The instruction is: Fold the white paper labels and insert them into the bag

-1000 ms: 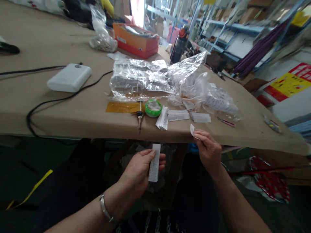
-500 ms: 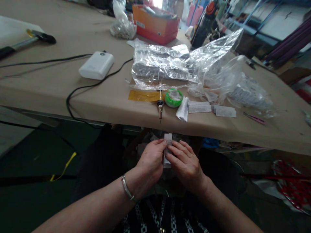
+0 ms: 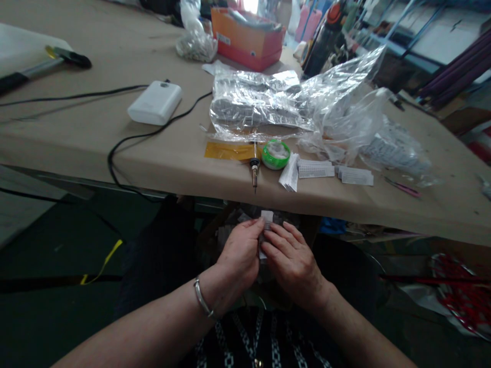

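Observation:
Below the table's front edge, both my hands close on a narrow white printed strip (image 3: 267, 216). My left hand (image 3: 240, 250), with a bangle at the wrist, pinches it between thumb and fingers. From the other side my right hand (image 3: 293, 255) presses its fingers against the strip. Most of the strip's middle is hidden by my fingers. Beneath my hands lie several pale scraps (image 3: 226, 232), dim and hard to make out. On the table just ahead are a soldering iron (image 3: 254, 171), a green-rimmed round tub (image 3: 275, 154) and stacks of similar strips (image 3: 316, 168).
Clear plastic bags (image 3: 261, 105) spread across the table's middle. A white power bank (image 3: 155, 103) stands left beside a black cable (image 3: 115, 148). Pink-handled tweezers (image 3: 402, 187) lie right. An orange-red box (image 3: 247, 43) stands behind, and a hammer-like tool (image 3: 46, 66) lies far left.
The strip shows less between my hands now, its lower end more covered by my fingers. My hands have barely moved; the whole view has shifted slightly.

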